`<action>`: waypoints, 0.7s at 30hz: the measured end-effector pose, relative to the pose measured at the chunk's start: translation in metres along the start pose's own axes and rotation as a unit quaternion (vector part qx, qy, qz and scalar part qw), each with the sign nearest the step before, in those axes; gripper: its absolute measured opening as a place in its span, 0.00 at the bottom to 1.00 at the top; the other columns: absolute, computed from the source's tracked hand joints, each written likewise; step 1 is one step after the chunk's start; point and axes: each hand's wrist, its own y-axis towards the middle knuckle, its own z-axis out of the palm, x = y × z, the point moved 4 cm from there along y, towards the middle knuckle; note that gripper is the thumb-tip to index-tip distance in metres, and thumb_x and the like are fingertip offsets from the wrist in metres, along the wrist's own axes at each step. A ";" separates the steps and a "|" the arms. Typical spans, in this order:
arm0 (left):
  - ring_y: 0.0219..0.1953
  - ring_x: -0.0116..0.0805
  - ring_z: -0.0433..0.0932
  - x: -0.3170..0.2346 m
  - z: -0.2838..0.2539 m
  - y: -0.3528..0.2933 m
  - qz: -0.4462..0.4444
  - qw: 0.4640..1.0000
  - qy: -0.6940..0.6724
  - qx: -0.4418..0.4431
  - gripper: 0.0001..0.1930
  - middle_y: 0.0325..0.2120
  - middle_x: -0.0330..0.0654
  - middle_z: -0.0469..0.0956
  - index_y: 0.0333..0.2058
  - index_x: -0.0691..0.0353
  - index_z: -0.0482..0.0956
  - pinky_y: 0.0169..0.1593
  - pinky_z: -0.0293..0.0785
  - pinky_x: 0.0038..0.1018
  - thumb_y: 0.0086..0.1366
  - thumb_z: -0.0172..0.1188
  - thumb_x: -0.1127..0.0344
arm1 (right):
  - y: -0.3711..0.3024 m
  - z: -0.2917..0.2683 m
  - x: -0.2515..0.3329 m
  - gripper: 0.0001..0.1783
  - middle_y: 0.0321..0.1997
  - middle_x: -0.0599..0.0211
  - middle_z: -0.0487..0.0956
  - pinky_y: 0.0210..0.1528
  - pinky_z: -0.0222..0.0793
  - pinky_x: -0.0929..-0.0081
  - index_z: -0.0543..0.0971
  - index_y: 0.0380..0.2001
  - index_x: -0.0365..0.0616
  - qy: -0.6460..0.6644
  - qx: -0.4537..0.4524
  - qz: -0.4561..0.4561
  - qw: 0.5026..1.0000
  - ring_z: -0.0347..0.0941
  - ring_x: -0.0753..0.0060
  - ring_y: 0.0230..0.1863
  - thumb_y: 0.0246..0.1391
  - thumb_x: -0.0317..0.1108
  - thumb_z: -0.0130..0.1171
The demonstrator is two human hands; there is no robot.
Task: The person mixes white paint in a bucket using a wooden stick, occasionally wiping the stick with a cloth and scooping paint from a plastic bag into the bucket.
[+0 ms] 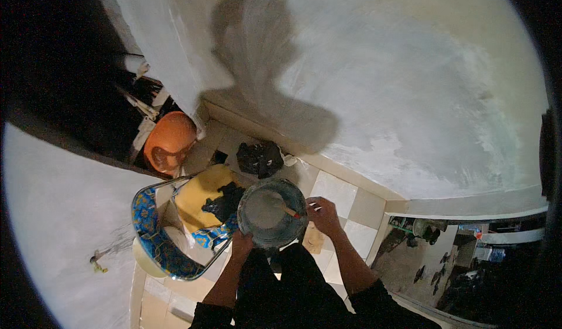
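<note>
A: What sits at the centre of your view?

B: A round bucket (272, 213), grey inside, holding pale grey paste. It hangs over the tiled floor (333, 191), just in front of your dark trousers, close to the foot of the wall.

A: Your left hand?

B: Your left hand (240, 242) is clamped on the near rim of the bucket, at its lower left edge, fingers curled over the lip.

A: And the right?

B: Your right hand (322, 212) is closed around the handle of a wooden-handled tool (288, 210). The handle crosses the right rim; the working end lies down in the paste. Blade shape too small to tell.

A: What lies beside the bucket?

B: To your left, a chair (153, 244) with a metal frame and a blue patterned seat. A yellow bag (196, 197) rests on it, with a black crumpled cloth (224, 203) on top, touching the bucket's left side. Past the bucket, on the floor, a second black bundle (260, 158).

A: Farther out?

B: An orange helmet (170, 141) lies near the corner, left of the black bundle, beside some pale sticks leaning in the dark gap. The plastered wall (410, 94) fills the upper frame, grey-white and patchy, with your shadow on it. Another pale wall surface bends along your left.
</note>
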 end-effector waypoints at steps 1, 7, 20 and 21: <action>0.47 0.59 0.77 0.027 0.014 0.020 0.009 1.000 0.025 -0.006 0.23 0.42 0.63 0.76 0.49 0.73 0.72 0.47 0.71 0.46 0.58 0.57 0.62 | 0.017 -0.003 -0.015 0.12 0.36 0.53 0.82 0.38 0.76 0.69 0.81 0.41 0.37 -0.016 -0.017 -0.009 1.000 0.81 0.64 0.33 0.55 0.31 0.59; 0.55 0.51 0.71 0.047 0.067 0.086 -0.103 0.977 -0.181 -0.043 0.23 0.47 0.57 0.74 0.52 0.71 0.69 0.53 0.70 0.41 0.59 0.55 0.69 | 0.150 0.060 -0.209 0.11 0.36 0.61 0.84 0.33 0.74 0.72 0.82 0.38 0.35 0.059 0.003 0.158 0.986 0.78 0.71 0.29 0.56 0.31 0.58; 0.38 0.38 0.75 0.141 0.228 0.219 -0.218 0.926 -0.275 -0.136 0.15 0.37 0.45 0.80 0.41 0.72 0.76 0.46 0.69 0.34 0.57 0.57 0.69 | 0.413 0.247 -0.496 0.40 0.54 0.52 0.73 0.61 0.63 0.63 0.69 0.55 0.38 -0.102 0.124 0.070 0.984 0.69 0.53 0.57 0.43 0.49 0.72; 0.38 0.39 0.75 0.138 0.231 0.226 -0.220 0.927 -0.262 -0.153 0.16 0.38 0.47 0.80 0.42 0.72 0.75 0.46 0.69 0.35 0.57 0.58 0.69 | 0.425 0.260 -0.508 0.46 0.58 0.50 0.71 0.64 0.60 0.62 0.66 0.59 0.38 -0.106 0.129 0.070 0.983 0.67 0.51 0.61 0.41 0.50 0.73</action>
